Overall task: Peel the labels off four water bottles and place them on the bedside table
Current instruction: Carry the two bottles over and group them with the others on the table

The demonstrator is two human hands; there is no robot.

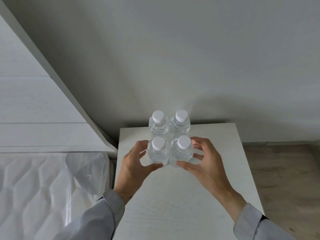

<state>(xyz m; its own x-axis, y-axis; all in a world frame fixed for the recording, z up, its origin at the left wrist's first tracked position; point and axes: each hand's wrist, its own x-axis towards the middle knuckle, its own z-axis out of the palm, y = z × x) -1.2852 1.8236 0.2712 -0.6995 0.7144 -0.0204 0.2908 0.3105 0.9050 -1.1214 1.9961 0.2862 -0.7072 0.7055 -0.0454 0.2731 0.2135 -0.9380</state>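
Observation:
Several clear water bottles with white caps stand upright in a tight square on the white bedside table [173,196]. No label shows on any of them. The rear pair, rear left bottle [158,124] and rear right bottle [180,124], stands near the wall. My left hand [134,164] curls round the front left bottle [158,151], thumb at its near side. My right hand [206,161] curls round the front right bottle [183,150] in the same way.
A mattress in clear plastic wrap [43,187] lies to the left, under a white headboard [34,110]. A grey wall [173,58] rises right behind the table. Wood-look floor [285,170] shows to the right of the table.

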